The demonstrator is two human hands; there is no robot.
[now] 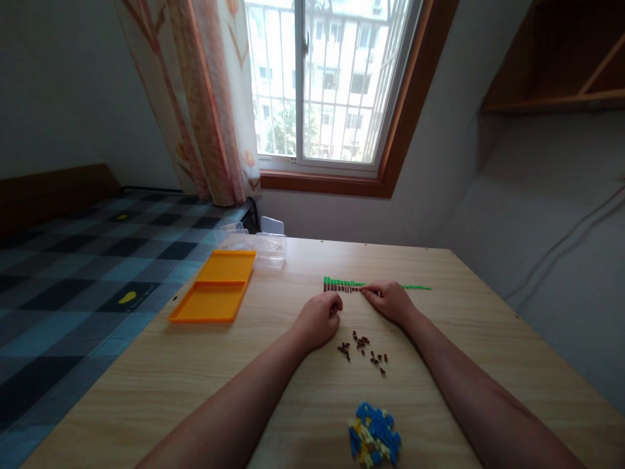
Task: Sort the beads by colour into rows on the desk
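Left hand (319, 319): forearm stretched forward over the surface, hand resting low, fingers curled into a closed grip. Whether anything sits inside cannot be told.
Right hand (390, 301): forearm angled in from the right, palm down, fingertips drawn together and pointing left.
Surface (488, 339): pale wood grain, set in a corner under a window (322, 78) with a flowered curtain (209, 98). A bed (73, 280) in a checked cover lies alongside.
Brown row (342, 288): right end at the right grip's fingertips; just beyond the left grip.
Green row (342, 281): against the brown row's far side, passing behind the right hand.
Loose brown pieces (364, 348): nearer the person than both grips, between the forearms.
Orange tray (215, 286): well left of the left grip.
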